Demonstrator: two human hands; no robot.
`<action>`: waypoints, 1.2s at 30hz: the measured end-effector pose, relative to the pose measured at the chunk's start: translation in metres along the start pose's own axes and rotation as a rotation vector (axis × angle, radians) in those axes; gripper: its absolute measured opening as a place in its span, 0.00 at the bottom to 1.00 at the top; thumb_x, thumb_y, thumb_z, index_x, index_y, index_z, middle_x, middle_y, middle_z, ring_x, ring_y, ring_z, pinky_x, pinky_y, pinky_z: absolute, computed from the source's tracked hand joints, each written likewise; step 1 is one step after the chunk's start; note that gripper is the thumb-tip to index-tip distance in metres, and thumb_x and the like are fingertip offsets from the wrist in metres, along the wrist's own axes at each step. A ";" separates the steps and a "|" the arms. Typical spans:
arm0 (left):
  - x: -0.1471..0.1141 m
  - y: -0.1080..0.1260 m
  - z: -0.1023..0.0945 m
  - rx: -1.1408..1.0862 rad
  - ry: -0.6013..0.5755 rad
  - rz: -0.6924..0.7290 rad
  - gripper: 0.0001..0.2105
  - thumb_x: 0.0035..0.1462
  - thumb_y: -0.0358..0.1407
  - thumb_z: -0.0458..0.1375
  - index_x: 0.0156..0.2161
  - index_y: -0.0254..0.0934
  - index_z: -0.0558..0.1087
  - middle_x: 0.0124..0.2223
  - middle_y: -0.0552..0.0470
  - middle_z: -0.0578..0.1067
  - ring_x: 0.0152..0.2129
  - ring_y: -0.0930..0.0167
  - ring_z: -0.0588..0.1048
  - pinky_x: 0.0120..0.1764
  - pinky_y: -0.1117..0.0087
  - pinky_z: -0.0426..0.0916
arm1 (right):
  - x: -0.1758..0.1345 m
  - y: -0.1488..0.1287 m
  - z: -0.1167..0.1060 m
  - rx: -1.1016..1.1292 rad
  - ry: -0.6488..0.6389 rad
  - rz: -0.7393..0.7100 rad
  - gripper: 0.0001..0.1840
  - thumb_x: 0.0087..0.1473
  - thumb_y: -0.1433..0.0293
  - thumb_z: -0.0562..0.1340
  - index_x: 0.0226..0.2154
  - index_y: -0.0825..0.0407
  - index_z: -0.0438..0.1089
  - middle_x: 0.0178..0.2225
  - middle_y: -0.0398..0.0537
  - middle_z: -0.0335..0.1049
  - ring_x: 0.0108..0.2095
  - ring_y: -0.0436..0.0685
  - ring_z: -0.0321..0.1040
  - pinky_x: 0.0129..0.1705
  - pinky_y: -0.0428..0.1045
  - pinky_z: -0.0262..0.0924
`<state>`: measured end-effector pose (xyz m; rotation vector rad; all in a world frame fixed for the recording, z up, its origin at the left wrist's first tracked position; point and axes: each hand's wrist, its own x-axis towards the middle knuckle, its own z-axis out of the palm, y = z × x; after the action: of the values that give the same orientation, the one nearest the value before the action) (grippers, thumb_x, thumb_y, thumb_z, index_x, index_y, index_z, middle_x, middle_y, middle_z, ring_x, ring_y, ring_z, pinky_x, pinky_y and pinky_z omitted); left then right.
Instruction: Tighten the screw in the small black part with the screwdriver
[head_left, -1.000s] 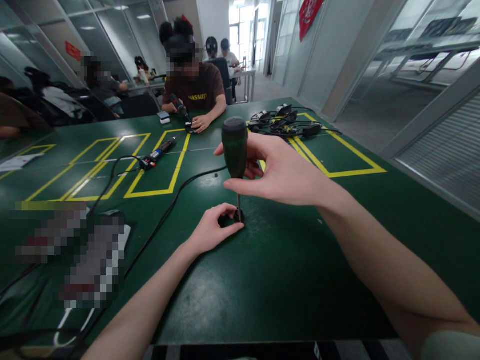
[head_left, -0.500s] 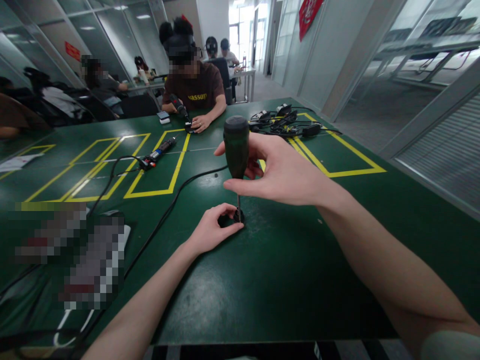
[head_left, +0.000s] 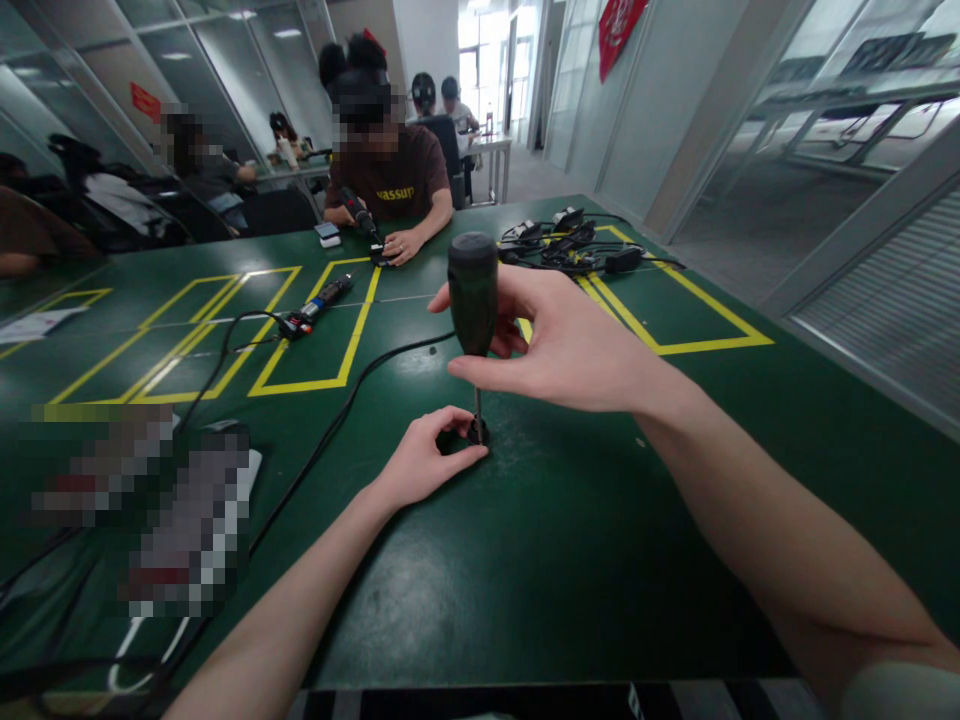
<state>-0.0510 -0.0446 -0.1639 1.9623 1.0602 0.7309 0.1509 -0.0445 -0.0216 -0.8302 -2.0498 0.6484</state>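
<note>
In the head view, my right hand point(head_left: 551, 335) holds an upright screwdriver point(head_left: 472, 290) by its thick dark handle, fingers behind it and the thumb low on the near side. Its thin metal shaft points straight down, and the tip goes into a small round black part point(head_left: 480, 432) on the green table point(head_left: 570, 570). With thumb and fingertips, my left hand point(head_left: 427, 455) grips that part from the left, pressing it against the tabletop. What sits under the tip, inside the part, is too small to make out.
A black cable point(head_left: 349, 405) runs left of my left hand. Farther off lie a corded electric screwdriver point(head_left: 319, 305) and a pile of black cables and adapters point(head_left: 574, 245). Two blurred-out objects point(head_left: 187, 520) lie at left. Across the table a person point(head_left: 390, 170) works with a tool.
</note>
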 end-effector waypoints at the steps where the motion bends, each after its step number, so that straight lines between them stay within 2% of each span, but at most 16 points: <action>1: 0.000 0.000 0.000 0.002 -0.002 -0.002 0.11 0.58 0.42 0.67 0.43 0.38 0.77 0.41 0.51 0.82 0.39 0.66 0.78 0.47 0.64 0.71 | 0.000 0.000 0.000 -0.002 0.001 0.001 0.14 0.51 0.73 0.69 0.42 0.52 0.73 0.32 0.41 0.67 0.28 0.49 0.57 0.28 0.47 0.53; 36: 0.001 -0.001 0.000 0.005 -0.001 0.001 0.12 0.58 0.42 0.67 0.42 0.38 0.77 0.41 0.51 0.81 0.39 0.66 0.78 0.47 0.64 0.70 | 0.001 -0.001 0.000 -0.012 -0.018 0.005 0.15 0.50 0.73 0.68 0.43 0.52 0.72 0.30 0.40 0.65 0.28 0.50 0.58 0.29 0.48 0.54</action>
<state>-0.0511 -0.0436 -0.1647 1.9669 1.0613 0.7282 0.1501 -0.0442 -0.0209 -0.8397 -2.0698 0.6494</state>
